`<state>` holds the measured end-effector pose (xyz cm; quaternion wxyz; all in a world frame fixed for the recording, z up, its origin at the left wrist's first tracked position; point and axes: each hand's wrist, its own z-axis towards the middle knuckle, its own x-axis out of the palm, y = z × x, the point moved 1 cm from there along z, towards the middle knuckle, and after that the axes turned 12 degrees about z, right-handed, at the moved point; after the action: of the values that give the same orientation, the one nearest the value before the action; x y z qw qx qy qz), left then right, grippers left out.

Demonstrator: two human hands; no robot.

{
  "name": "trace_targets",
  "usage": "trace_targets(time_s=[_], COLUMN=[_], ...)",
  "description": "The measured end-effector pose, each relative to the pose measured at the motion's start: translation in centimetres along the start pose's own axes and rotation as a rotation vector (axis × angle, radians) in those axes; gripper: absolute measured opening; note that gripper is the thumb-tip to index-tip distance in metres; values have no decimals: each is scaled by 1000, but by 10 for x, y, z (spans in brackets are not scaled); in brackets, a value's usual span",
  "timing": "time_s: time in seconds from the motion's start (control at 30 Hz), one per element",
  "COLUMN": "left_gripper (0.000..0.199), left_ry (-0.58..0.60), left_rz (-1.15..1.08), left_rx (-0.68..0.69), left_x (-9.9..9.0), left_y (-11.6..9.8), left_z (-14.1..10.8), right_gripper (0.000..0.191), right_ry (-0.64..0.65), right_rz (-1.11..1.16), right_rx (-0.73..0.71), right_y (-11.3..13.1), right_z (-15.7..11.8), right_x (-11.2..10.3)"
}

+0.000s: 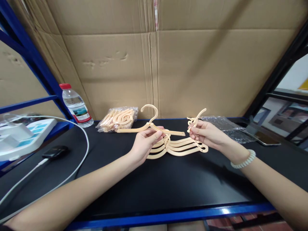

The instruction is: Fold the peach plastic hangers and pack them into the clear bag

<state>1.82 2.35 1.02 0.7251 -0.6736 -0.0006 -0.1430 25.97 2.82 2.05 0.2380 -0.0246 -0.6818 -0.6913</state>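
Observation:
My left hand (145, 142) is closed on a cream plastic clothes hanger (130, 130), pinching it near the middle with its hook pointing up and its arms spread to both sides. My right hand (209, 133) pinches a curved cream hanger piece (199, 116) between thumb and fingers, just beyond the hanger's right tip and apart from it. Whether that piece is one part or several, I cannot tell. Below and between my hands, several cream hangers (179, 149) lie stacked on the black tabletop (163, 186), partly hidden by my left hand.
A clear bag of hanger parts (117, 118) lies at the back, near a red-capped water bottle (77, 106). Right of it are an opened plastic bag (223, 123) and a phone (267, 138). A power strip (31, 134), black adapter (55, 151) and white cable (87, 144) occupy the left.

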Motion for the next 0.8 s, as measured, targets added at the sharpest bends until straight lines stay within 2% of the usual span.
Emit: trace_targets(time_s=[0.13, 0.3, 0.53, 0.8], left_gripper=[24, 25, 26, 22], left_ry=[-30, 1, 29, 51], left_rz=[16, 9, 41, 79], left_rx=[23, 41, 66, 100], left_x=[0, 3, 3, 1], left_y=[0, 2, 5, 7], left_z=[-1, -4, -4, -4], right_gripper=[25, 23, 13, 23], right_ry=[43, 124, 74, 51], right_rz=[57, 129, 193, 193], right_rx=[93, 234, 273, 204], right_y=[-5, -11, -14, -17], right_z=[1, -1, 0, 0], right_x=[-3, 3, 4, 4])
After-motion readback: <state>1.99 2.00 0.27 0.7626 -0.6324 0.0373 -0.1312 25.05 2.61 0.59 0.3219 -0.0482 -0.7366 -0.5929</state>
